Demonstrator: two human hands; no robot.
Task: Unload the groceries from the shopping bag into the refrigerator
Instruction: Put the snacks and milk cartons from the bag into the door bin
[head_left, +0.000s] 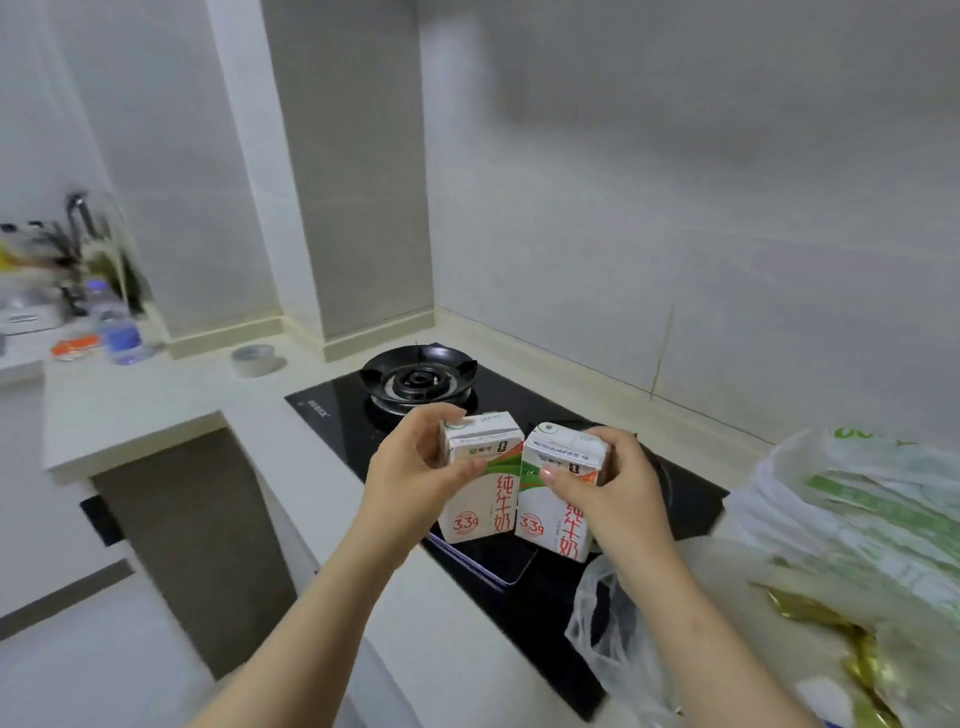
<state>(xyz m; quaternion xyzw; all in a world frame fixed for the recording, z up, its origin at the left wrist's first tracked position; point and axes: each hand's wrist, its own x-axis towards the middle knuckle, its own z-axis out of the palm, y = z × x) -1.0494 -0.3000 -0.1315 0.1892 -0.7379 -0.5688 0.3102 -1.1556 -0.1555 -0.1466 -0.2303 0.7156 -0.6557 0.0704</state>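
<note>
Two milk cartons are held upright, side by side, above the front half of the hob (332, 415). The left carton (480, 488) is gripped by the left hand (415, 467), with the thumb laid across the front face and the fingers curled over the top rear edge. The right carton (556, 506) is tilted slightly and gripped by the right hand (615, 483), thumb on the front near the top, fingers wrapped round the far side. The lower corners of the cartons are very close; contact cannot be told. Both are white with green and red print, red characters and a circled "3.3g".

A flat dark device (488, 569) with a pale edge is seen lying on the front of the hob, under the cartons. A black burner (418, 378) is set at the back of the hob.

The shopping bag (857, 519), white and green plastic, is slumped on the desk (156, 405) to the right of the hob. Gold packaging (810, 613) is seen at its near side. A clear plastic bag (597, 639) is crumpled at the hob's front right corner.

A tape roll (253, 358) is placed just left of the hob's back. Farther left of the hob, a water bottle (117, 327) and an orange item (75, 347) are seen. The clutter behind them is blurred.
</note>
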